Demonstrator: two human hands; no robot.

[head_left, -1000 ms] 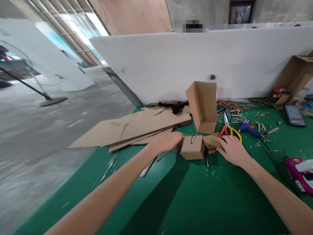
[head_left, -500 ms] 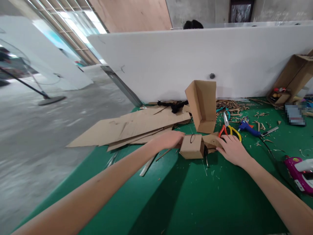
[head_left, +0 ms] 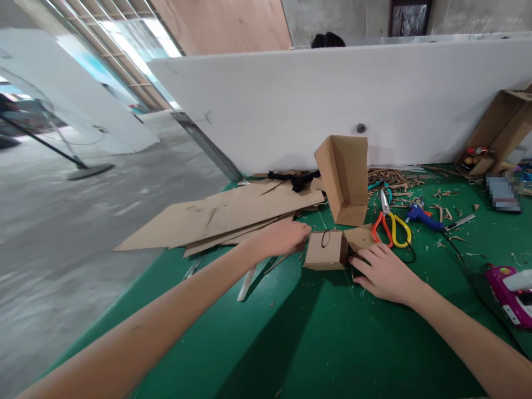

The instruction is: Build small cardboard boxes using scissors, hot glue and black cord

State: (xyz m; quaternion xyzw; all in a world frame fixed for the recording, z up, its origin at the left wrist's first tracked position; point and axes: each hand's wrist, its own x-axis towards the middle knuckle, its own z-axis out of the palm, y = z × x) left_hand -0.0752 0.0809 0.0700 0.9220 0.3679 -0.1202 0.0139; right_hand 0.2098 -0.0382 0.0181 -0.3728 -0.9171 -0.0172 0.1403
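Observation:
A small cardboard box (head_left: 326,249) sits on the green table, with a loop of black cord (head_left: 325,239) standing out of its top. My left hand (head_left: 293,235) is closed at the box's left side; its fingertips are partly hidden, and I cannot make out what they hold. On the right side, my right hand (head_left: 384,271) has its fingers bent together at dark cord by the box wall. A flat cardboard piece (head_left: 359,236) lies behind that hand. Scissors with red and yellow handles (head_left: 391,228) lie just beyond it, a stretch of black cord beside them.
Cardboard sheets (head_left: 233,213) lie at the left. An open cardboard box (head_left: 347,177) stands behind the small one. Rightward are a blue glue gun (head_left: 424,217), a utility knife (head_left: 459,223), cardboard scraps (head_left: 399,180) and a magenta device (head_left: 509,293). A white partition (head_left: 266,111) borders the back.
My right hand has moved left and nearer from the scissors to the box's right side. The scissors' handles and a cord beside them now show. My left hand has shifted slightly left.

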